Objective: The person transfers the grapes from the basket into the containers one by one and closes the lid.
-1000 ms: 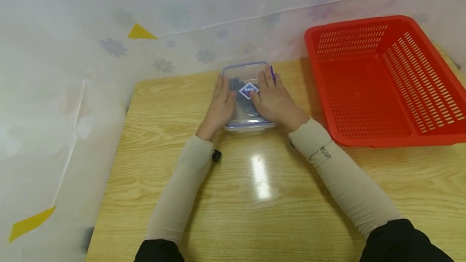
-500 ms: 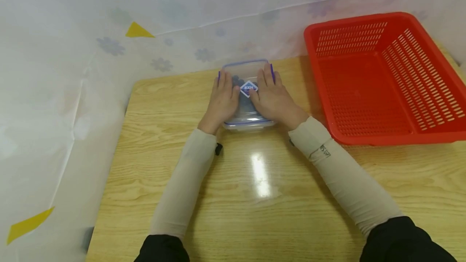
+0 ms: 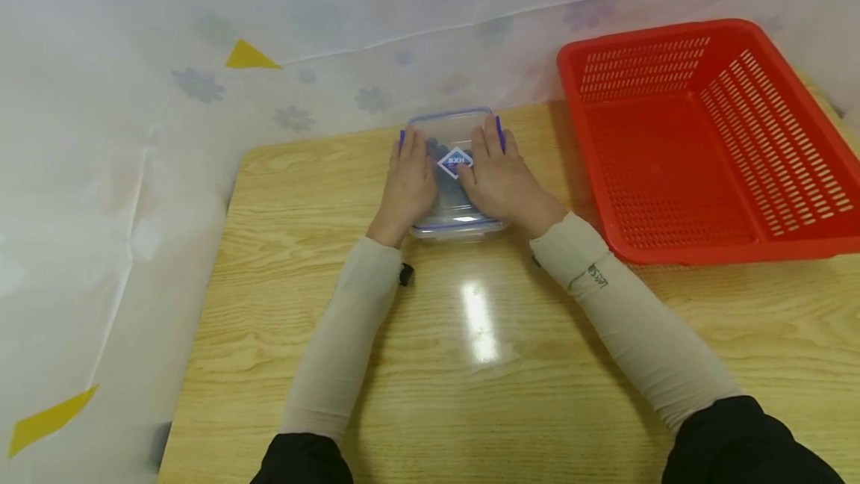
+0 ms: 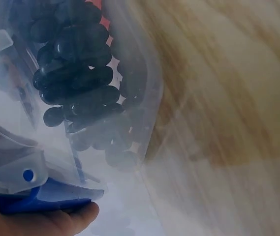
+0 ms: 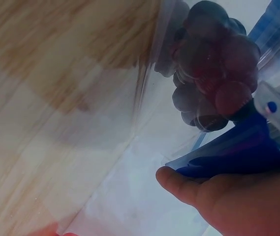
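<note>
A clear food container [image 3: 452, 209] with a blue-edged lid stands on the table near the wall. A diamond-shaped BXH label [image 3: 455, 163] is on its lid, and dark grapes [image 5: 213, 64] show through the walls. My left hand [image 3: 408, 181] lies along the left side of the lid, its fingers against a blue side latch [image 4: 46, 196] that sticks outward. Across the right side rests my right hand [image 3: 507, 181], thumb on the lid by the label. Its fingers touch the other blue latch [image 5: 238, 152], which also stands out from the box. Both hands have fairly straight fingers.
A red slotted plastic basket [image 3: 678, 170] stands to the right of the container. The wooden table [image 3: 282, 282] meets a flower-patterned wall covering [image 3: 349, 13] behind and at the left. Yellow triangles [image 3: 251, 56] mark that covering.
My left hand has shifted slightly up and right onto the lid's left side, and the left blue latch has come into sight beside its fingers. The right hand stays nearly in place.
</note>
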Tool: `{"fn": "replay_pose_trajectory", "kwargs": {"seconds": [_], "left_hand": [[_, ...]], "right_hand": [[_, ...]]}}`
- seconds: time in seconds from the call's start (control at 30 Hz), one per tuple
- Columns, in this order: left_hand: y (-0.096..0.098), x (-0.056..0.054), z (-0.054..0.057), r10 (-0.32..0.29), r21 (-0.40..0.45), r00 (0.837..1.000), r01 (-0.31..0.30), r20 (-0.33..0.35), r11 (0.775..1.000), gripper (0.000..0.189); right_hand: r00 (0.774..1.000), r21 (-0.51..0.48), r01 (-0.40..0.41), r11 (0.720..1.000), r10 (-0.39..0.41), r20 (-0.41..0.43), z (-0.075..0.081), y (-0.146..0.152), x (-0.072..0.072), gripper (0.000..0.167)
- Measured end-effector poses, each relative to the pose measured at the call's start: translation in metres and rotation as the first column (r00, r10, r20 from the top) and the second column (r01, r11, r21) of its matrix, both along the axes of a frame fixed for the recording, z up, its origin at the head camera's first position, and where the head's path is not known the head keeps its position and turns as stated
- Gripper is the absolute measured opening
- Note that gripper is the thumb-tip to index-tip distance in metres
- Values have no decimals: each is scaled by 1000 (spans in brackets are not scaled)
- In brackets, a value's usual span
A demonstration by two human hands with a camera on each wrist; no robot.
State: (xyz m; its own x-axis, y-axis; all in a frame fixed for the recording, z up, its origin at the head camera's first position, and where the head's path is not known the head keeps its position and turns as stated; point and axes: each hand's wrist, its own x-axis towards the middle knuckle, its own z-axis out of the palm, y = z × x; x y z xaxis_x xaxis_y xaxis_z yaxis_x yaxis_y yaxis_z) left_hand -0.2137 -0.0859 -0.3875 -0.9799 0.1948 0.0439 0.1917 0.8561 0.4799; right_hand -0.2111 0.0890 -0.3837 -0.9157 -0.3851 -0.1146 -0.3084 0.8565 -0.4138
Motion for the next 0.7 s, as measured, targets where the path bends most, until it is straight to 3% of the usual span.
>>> {"fn": "replay_pose_trajectory", "kwargs": {"seconds": [0.7], "left_hand": [[2,1,-4,6,61,996,-1,-89,998,50]], "right_hand": [[1000,-2,6,1000,-6,-28,-1,0,-1,73]]}}
